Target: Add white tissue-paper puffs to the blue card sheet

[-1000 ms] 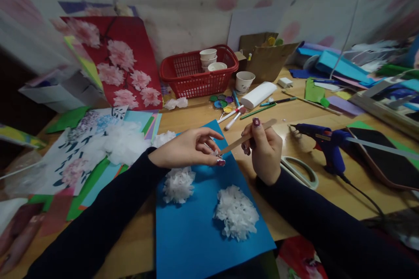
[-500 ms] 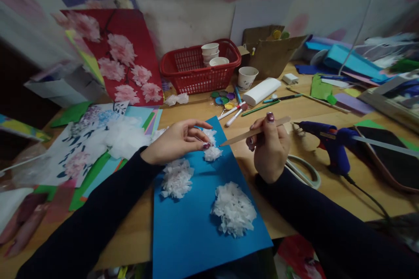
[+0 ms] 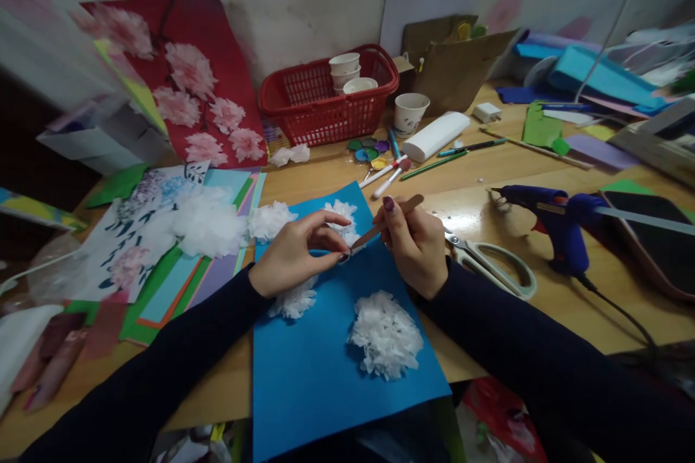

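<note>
In my right hand (image 3: 418, 249) is a pale pointed wooden stick (image 3: 370, 234), gripped between thumb and fingers with its tip slanting down to the left. The tip meets the fingertips of my left hand (image 3: 304, 249), whose thumb and a finger are pinched together. A small white bit shows there, too small to name. Both hands are above a blue sheet (image 3: 304, 391). On it are white ruffled paper flowers: a large one (image 3: 386, 336) at the lower right, one (image 3: 296, 300) partly under my left hand, and one (image 3: 342, 211) behind my fingers.
White scissors (image 3: 502, 268) lie beside my right forearm, a blue glue gun (image 3: 559, 213) with its cord farther right. Behind stand a red basket (image 3: 331, 116) with paper cups and a red flower picture (image 3: 200, 87). White tissue (image 3: 209, 221) and coloured papers lie left.
My right hand has moved left, bringing the stick's tip to my left fingertips. The left hand has shifted slightly down, and its thumb and finger are pinched at the tip.
</note>
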Motion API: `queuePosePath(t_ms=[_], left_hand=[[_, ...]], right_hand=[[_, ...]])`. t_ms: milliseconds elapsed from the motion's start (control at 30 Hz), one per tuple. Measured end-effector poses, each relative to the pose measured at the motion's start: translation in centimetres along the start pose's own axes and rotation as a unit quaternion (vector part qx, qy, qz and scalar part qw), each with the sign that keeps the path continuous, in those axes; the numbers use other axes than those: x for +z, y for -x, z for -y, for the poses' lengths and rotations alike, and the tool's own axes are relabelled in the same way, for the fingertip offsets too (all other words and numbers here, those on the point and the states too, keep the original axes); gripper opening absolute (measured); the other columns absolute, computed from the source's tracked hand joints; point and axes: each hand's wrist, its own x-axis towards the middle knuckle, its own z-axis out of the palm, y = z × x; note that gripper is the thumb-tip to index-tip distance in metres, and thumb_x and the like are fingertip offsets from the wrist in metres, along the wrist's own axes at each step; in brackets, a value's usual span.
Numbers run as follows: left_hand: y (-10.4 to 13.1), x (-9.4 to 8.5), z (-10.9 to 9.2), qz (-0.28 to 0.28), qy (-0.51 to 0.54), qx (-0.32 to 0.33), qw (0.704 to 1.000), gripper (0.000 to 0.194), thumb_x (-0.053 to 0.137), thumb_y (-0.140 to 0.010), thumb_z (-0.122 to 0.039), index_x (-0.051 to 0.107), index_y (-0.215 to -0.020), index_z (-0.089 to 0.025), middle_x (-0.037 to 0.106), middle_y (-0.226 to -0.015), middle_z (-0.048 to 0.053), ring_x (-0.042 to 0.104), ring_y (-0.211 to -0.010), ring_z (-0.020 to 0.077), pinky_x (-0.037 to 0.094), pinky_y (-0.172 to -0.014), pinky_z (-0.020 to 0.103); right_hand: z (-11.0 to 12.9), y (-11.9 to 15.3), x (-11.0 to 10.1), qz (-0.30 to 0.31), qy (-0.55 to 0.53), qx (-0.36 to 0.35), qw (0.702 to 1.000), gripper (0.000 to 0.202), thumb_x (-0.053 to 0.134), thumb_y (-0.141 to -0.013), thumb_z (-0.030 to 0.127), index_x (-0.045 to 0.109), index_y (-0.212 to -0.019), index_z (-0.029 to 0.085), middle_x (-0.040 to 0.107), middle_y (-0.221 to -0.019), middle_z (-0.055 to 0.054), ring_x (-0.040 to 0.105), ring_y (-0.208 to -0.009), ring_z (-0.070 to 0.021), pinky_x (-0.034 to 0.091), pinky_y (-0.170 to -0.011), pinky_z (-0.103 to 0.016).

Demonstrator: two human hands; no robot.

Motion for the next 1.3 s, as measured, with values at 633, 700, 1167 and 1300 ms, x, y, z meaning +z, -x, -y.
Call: queuePosePath(t_ms=[633,700,1167,1300], left_hand=[[-0.6,1.1,0.4,-0.036,-0.047,-0.018,0.998,0.040,0.063,-0.073,-0.014,0.051,-0.111,-0.013,0.070,-0.081,0.004,0.068,-0.078,0.0167,0.053,-0.080,0.033],[-0.7,1.1,0.4,-0.035,-0.046,-0.015,0.998,0.041,0.063,-0.073,-0.013,0.050,-0.112,-0.013,0.071,-0.081,0.004,0.068,-0.079,0.0165,0.053,-0.081,0.033],[-0.6,1.0,0.7,-0.027,-0.069,0.018,0.997,0.041,0.058,-0.075,-0.009,0.050,-0.115,-0.013,0.070,-0.085,0.005,0.068,-0.083,0.0161,0.052,-0.083,0.032],[-0.1,0.5,0.8,-0.064,-0.168,0.062,0.982,0.040,0.056,-0.072,-0.006,0.053,-0.112,-0.014,0.067,-0.097,0.007,0.065,-0.089,0.0166,0.052,-0.082,0.030]], right_hand=[[1.1,0.4,-0.5,-0.002,0.029,-0.069,0.997,0.031,0.042,-0.093,0.026,0.058,-0.068,0.019,0.055,-0.056,0.002,0.053,-0.049,-0.0095,0.041,-0.050,-0.024],[1.2,0.5,-0.5,0.010,0.050,-0.094,0.994,0.030,0.042,-0.093,0.024,0.058,-0.069,0.019,0.056,-0.056,0.002,0.053,-0.049,-0.0097,0.042,-0.050,-0.025],[0.2,0.5,-1.0,0.071,0.163,-0.231,0.956,0.020,0.042,-0.090,0.019,0.060,-0.081,0.021,0.064,-0.064,-0.001,0.054,-0.051,-0.0117,0.039,-0.050,-0.026],[0.0,0.5,-0.8,0.085,0.178,-0.244,0.949,0.021,0.041,-0.090,0.020,0.059,-0.078,0.020,0.061,-0.061,-0.001,0.050,-0.049,-0.0119,0.035,-0.048,-0.027]])
